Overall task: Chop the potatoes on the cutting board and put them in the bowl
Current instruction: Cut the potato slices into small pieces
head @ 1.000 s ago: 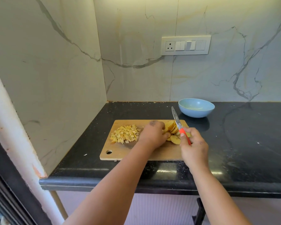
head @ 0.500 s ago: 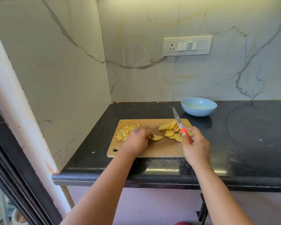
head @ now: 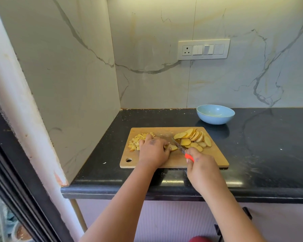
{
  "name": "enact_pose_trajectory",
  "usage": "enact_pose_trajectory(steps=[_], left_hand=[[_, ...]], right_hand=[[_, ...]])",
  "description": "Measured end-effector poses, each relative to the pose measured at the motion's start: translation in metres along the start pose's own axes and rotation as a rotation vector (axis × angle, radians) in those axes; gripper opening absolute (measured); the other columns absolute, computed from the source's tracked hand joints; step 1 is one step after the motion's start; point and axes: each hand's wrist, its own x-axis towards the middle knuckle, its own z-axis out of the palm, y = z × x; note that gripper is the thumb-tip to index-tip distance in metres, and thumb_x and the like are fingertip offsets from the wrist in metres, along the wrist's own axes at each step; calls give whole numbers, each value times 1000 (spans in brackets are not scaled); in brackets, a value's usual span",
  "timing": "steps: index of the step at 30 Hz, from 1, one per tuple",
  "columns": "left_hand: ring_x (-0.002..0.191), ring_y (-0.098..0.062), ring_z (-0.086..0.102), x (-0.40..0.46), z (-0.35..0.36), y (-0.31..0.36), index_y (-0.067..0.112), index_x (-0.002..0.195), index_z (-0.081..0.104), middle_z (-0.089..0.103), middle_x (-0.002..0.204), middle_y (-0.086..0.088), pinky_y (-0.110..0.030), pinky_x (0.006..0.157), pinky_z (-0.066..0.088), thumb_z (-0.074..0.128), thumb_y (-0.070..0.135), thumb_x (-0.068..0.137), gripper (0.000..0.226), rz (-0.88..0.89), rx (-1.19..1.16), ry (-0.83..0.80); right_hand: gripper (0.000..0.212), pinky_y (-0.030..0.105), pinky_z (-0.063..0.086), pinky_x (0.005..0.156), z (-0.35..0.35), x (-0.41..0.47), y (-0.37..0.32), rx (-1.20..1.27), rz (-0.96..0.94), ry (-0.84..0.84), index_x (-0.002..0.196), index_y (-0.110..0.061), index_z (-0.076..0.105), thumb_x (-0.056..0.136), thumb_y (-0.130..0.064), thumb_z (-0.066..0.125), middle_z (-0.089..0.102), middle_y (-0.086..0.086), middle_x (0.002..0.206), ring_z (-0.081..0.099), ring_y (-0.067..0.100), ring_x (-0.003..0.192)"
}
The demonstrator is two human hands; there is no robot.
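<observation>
1. Right now the left hand (head: 153, 151) lies on the cutting board (head: 213, 158), fingers curled over a potato slice (head: 172, 147) that peeks out at its fingertips and pinning it to the wood
2. The right hand (head: 200, 165) is wrapped round the red handle of the knife (head: 179, 148); the blade slants away to the left and meets the held slice just beside the left fingertips
3. Diced potato pieces (head: 136, 141) sit in a heap at the board's far left, touching the back of the left hand and partly hidden by it
4. Uncut potato slices (head: 193, 137) fan out over the board's far right part, just beyond the knife blade and apart from both hands
5. The blue bowl (head: 215, 114) stands on the black counter (head: 269, 145) behind the board's right corner, well apart from the hands; nothing from the board can be made out in it
6. A switch panel (head: 203, 49) is set in the marble wall above the bowl
</observation>
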Motion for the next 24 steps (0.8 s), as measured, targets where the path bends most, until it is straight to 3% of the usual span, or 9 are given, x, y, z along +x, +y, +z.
enact_pose_trajectory(steps=[3, 7, 11, 14, 18, 24], left_hand=[[123, -22, 35, 0, -2, -3, 35, 126, 60, 64, 119, 12, -40, 90, 24, 50, 46, 96, 33, 29, -41, -7], [115, -19, 39, -4, -8, -2, 33, 107, 65, 64, 104, 15, -39, 83, 22, 52, 61, 89, 36, 81, 48, 25], [106, -18, 42, -5, -5, -3, 32, 92, 65, 65, 99, 15, -39, 80, 24, 51, 67, 84, 39, 167, 128, 95], [103, -17, 41, -2, -4, -3, 28, 89, 61, 60, 99, 11, -35, 80, 27, 57, 59, 82, 32, 236, 42, 61], [91, -19, 52, 3, -5, -7, 19, 95, 55, 58, 91, 3, -32, 79, 44, 62, 38, 87, 22, 249, -165, -130], [98, -23, 55, 1, -3, -10, 19, 99, 57, 61, 96, 1, -32, 80, 45, 61, 38, 89, 22, 263, -136, -79]], right_hand=[[21, 30, 52, 59, 0, 3, 1, -2, 33, 19, 116, -26, 57, 98, -19, 49, 62, -2, 83, 57, 12, 69], [22, 21, 40, 51, -1, 4, 3, -4, 122, -29, 114, -25, 57, 97, -14, 51, 58, -3, 83, 54, 8, 69], [18, 29, 52, 60, -1, -1, -2, -12, 133, -29, 110, -23, 56, 96, -14, 50, 60, -1, 85, 57, 13, 72], [16, 28, 50, 59, -2, -6, -3, -53, 147, -32, 110, -23, 53, 97, -14, 50, 59, 0, 84, 57, 14, 72], [19, 23, 39, 50, -3, -14, -9, -104, 162, -52, 111, -23, 50, 96, -11, 49, 54, -3, 77, 54, 11, 67], [29, 27, 43, 61, 1, -2, -27, -101, 151, -119, 121, -18, 50, 94, -8, 50, 53, -1, 86, 56, 17, 78]])
